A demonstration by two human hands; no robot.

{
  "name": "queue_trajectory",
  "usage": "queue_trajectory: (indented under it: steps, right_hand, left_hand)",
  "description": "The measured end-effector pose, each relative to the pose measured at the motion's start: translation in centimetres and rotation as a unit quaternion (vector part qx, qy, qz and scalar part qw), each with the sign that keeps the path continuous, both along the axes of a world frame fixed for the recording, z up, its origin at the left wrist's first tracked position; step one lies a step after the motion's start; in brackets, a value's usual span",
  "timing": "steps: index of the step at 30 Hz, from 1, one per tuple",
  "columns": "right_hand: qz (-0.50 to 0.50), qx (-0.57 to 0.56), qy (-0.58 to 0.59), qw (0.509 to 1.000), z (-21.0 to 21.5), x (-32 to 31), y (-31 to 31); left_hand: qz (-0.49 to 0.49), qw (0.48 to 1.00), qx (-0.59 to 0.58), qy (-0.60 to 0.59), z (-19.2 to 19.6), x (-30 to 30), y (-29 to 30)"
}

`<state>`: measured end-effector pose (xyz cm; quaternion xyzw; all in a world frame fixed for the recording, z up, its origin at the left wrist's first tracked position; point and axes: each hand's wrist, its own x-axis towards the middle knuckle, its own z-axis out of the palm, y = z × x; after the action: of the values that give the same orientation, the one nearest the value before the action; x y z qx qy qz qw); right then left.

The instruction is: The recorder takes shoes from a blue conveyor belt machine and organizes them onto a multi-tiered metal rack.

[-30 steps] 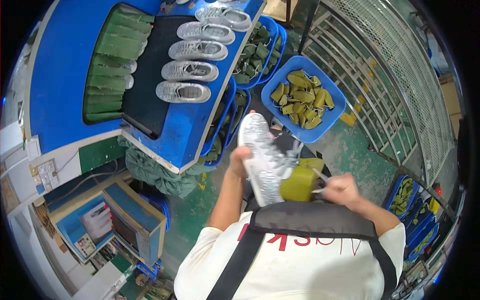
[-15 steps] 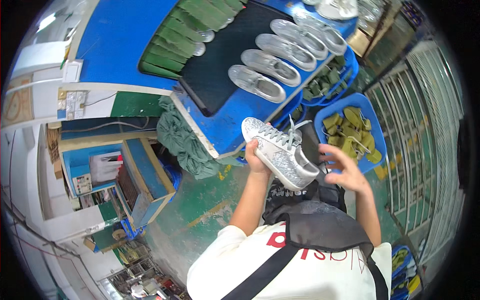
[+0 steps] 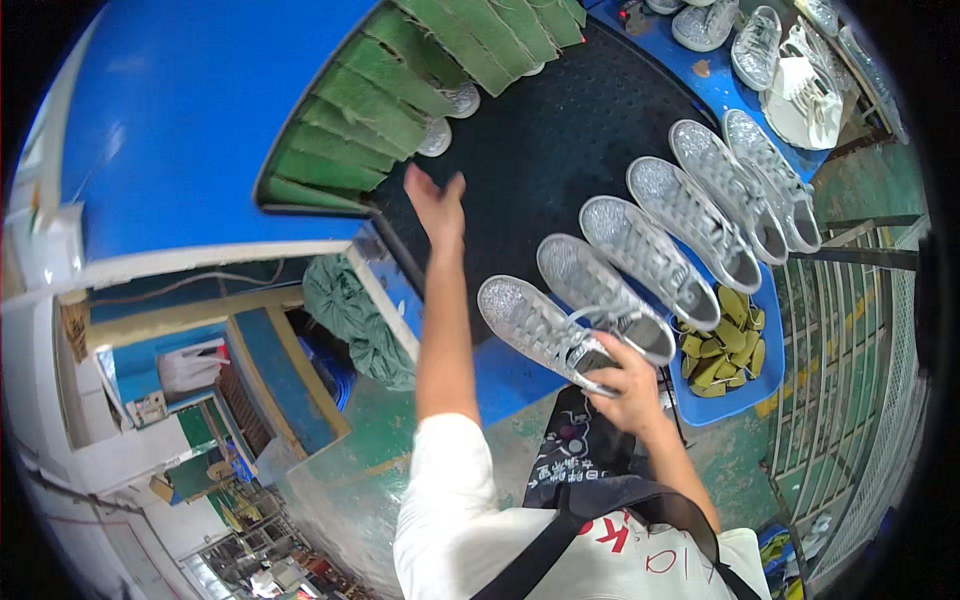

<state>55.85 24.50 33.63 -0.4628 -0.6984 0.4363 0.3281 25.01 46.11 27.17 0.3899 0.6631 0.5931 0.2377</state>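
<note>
My right hand (image 3: 628,382) grips the heel of a silver glitter sneaker (image 3: 540,325) that rests at the near edge of the black conveyor belt (image 3: 540,150). Several more silver sneakers (image 3: 640,255) lie in a row to its right on the belt. My left hand (image 3: 436,205) is stretched out over the belt with its fingers apart, holding nothing, close to the green strip curtain (image 3: 390,110) where two sneaker toes (image 3: 445,120) poke out.
A blue tray of yellow-green inserts (image 3: 725,350) sits below the belt's edge at the right. White shoes and more silver ones (image 3: 790,70) lie at the far right. A green cloth (image 3: 355,320) hangs off the blue machine frame. Metal railing (image 3: 850,380) stands at the right.
The sneaker held up in both hands has come down onto the belt's near edge. My left hand has let go and reached forward toward the green curtain.
</note>
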Motion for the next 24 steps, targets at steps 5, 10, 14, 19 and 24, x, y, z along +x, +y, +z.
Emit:
queue_trajectory:
  steps: [5,10,14,19,24]
  right_hand:
    - [-0.066,0.067,-0.093,0.991,-2.8,-2.2,-1.7]
    - [0.021,-0.022,-0.101,0.994,0.1,-2.1,-0.5]
    - [-0.03,0.005,0.022,0.999,1.9,3.0,-1.3]
    - [-0.182,0.041,0.104,0.977,4.2,10.6,-3.2]
    - [-0.227,-0.205,0.572,0.761,7.5,18.4,-10.4]
  left_hand:
    - [0.074,0.903,-0.275,0.323,0.6,-2.3,14.3]
    - [0.049,0.926,-0.141,0.347,1.3,-9.6,13.2]
    - [-0.143,0.952,-0.17,-0.209,12.3,-2.5,1.0]
    - [-0.25,0.943,-0.211,-0.052,21.5,8.7,-15.1]
    - [-0.705,0.576,-0.408,-0.068,21.6,17.5,-21.0]
